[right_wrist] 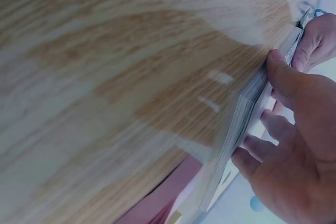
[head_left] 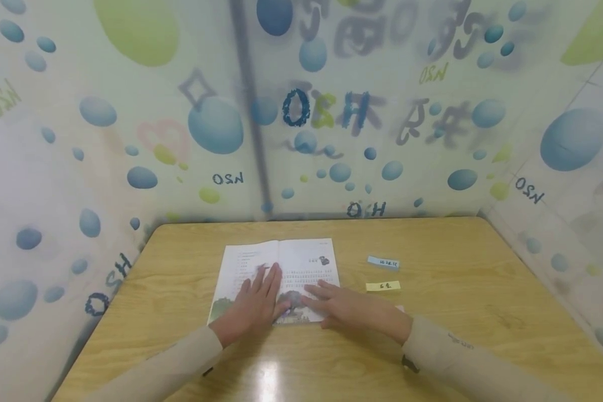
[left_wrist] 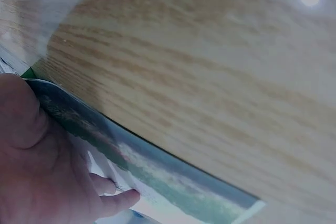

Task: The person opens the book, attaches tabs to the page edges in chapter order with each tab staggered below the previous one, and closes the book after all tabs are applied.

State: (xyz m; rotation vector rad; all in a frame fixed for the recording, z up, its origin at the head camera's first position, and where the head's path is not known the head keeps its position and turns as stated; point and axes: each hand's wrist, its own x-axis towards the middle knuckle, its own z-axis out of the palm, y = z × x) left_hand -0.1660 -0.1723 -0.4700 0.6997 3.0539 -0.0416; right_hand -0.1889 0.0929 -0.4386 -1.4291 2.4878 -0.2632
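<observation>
An open book with printed text and illustrations lies on the wooden table. My left hand rests on its left page near the fold, with the fingers extended. Over the lower right page is my right hand, its fingers spread and touching the paper. In the left wrist view, the left hand lies on the page beside the book's coloured lower edge. The right wrist view shows the right hand at the thick page block, its thumb by the near edge.
Right of the book lie a blue paper strip and a yellow paper strip, both with writing. A pink item sits by the book's side, partly covered in the head view. Walls with blue and green bubble prints enclose the table.
</observation>
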